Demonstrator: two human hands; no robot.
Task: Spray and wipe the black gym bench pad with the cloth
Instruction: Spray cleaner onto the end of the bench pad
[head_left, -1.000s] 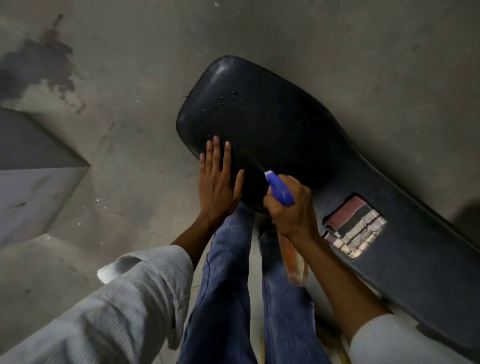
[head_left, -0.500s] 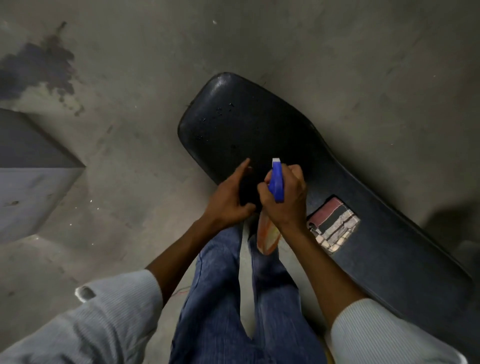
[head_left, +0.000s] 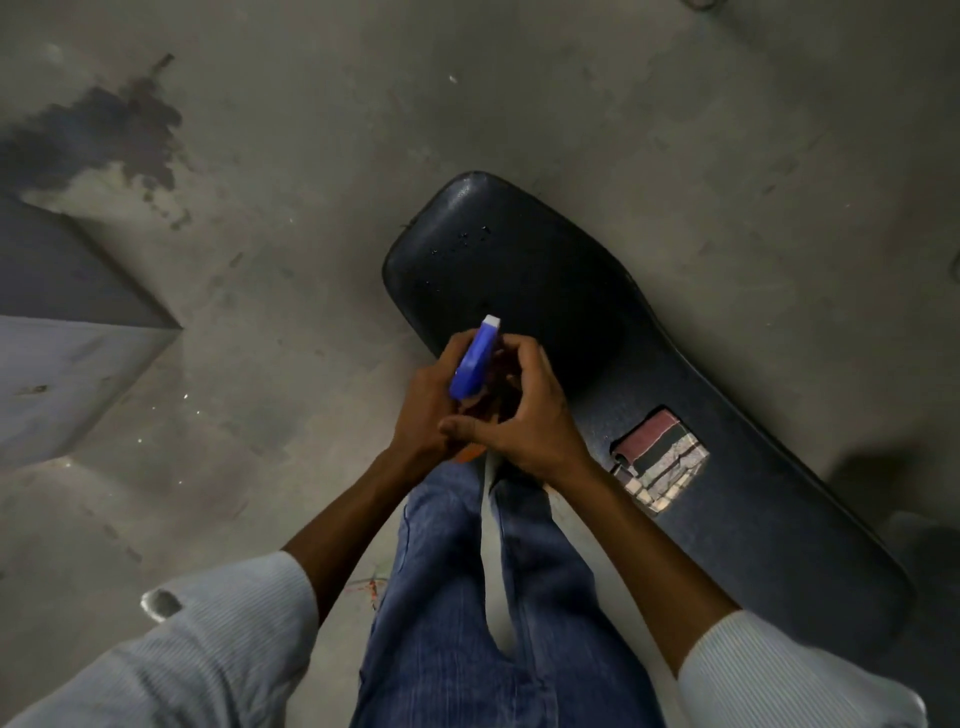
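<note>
The black gym bench pad (head_left: 550, 270) lies on the concrete floor, running from the centre to the lower right, with a few droplets near its far end. A folded striped cloth (head_left: 658, 458) rests on the pad to the right of my hands. Both hands meet over the pad's near-left edge around a spray bottle (head_left: 475, 358) with a blue head and white nozzle; a sliver of its orange body shows below. My left hand (head_left: 423, 415) wraps the bottle's neck from the left. My right hand (head_left: 530, 421) curls against it from the right.
A dark wet stain (head_left: 104, 135) marks the floor at upper left. A grey angled block (head_left: 62, 338) juts in from the left edge. My legs in blue jeans (head_left: 467, 597) stand directly below my hands, beside the pad.
My left hand left the pad's surface and came onto the bottle. The bottle's head now tilts left. The view has pulled back from the pad.
</note>
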